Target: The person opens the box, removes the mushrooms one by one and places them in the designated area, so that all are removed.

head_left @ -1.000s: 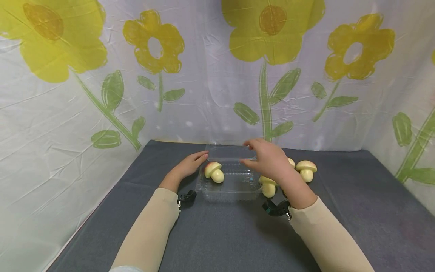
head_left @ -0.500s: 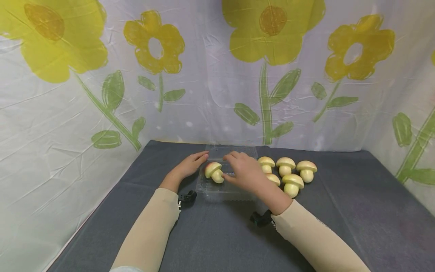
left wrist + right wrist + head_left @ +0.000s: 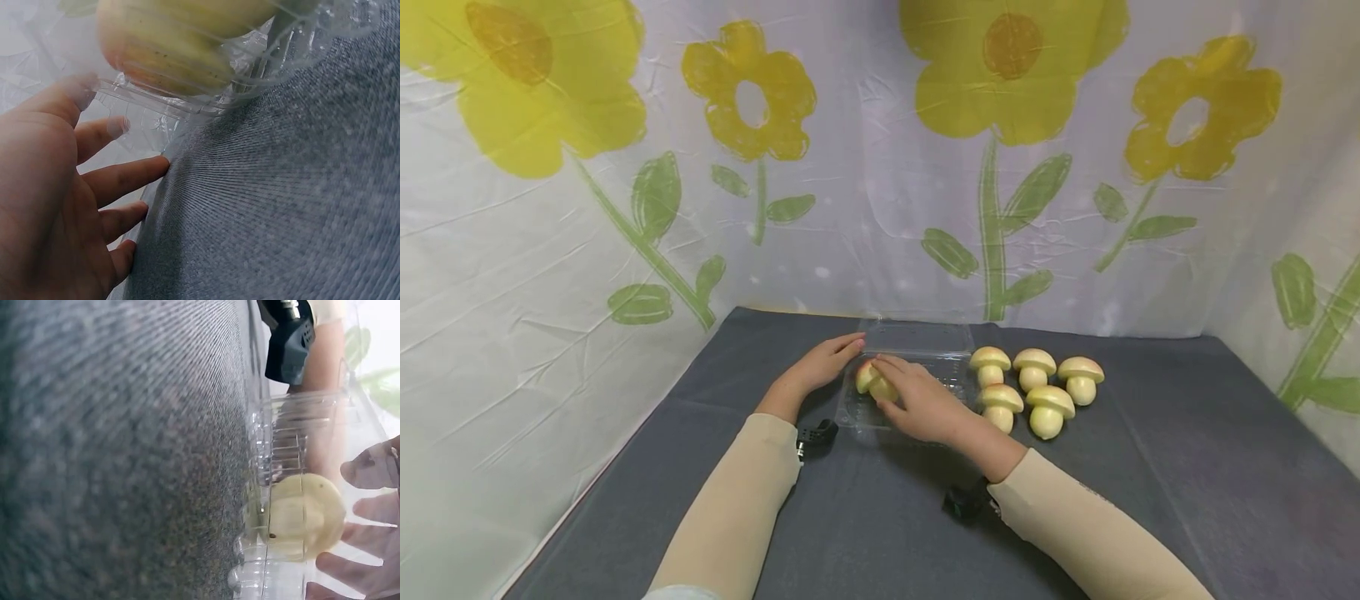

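Note:
A toy mushroom (image 3: 880,386) with a pale yellow stem and a reddish cap lies at the left end of a clear plastic clamshell box (image 3: 940,365). My right hand (image 3: 925,404) is over the box, its fingers on or close against that mushroom and partly hiding it. In the right wrist view the fingers (image 3: 350,575) look fairly straight, and the thumb stands apart from the mushroom. At the box's left rim rests my left hand (image 3: 822,367), fingers extended. The left wrist view has its thumb tip touching the rim (image 3: 150,103).
Several more toy mushrooms (image 3: 1034,367) stand in two loose rows right of the box. The box's clear lid (image 3: 917,335) leans back, raised. A dark grey cloth (image 3: 880,533) covers the table. Behind it hangs a flower-printed curtain (image 3: 865,167).
My right hand has moved left and down across the box onto the mushroom in it, uncovering the mushrooms on the right. My left hand has stayed at the rim.

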Demonstrator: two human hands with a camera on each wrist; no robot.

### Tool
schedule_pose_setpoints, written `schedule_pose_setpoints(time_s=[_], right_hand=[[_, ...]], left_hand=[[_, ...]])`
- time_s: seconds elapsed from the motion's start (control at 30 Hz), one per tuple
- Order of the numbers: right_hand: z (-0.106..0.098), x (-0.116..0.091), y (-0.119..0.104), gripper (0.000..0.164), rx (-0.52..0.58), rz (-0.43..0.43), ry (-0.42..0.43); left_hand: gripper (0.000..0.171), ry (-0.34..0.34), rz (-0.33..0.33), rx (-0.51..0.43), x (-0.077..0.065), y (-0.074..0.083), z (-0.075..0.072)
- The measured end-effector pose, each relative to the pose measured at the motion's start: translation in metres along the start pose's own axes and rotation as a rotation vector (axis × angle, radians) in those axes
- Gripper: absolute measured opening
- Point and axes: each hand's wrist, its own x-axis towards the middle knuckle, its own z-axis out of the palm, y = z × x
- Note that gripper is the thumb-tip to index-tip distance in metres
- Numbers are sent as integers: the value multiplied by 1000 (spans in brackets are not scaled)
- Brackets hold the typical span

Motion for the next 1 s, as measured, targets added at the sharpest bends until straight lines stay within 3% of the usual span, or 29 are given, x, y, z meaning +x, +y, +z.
schedule_pose_setpoints(time_s=[0.2, 0.53, 0.77, 1.0], right_hand=[[0, -1, 1, 62, 12, 20, 28], [-3, 0, 0, 44, 68, 39, -26], [-3, -1, 0, 35, 77, 43, -2], [-4, -2, -2, 53, -39, 68, 36]], left_hand=[[58, -13, 23, -10, 1, -1, 0], [57, -6, 8, 0, 0, -1, 0], [59, 9, 1, 2, 1, -1, 0], [63, 4, -7, 0, 0, 1, 0]])
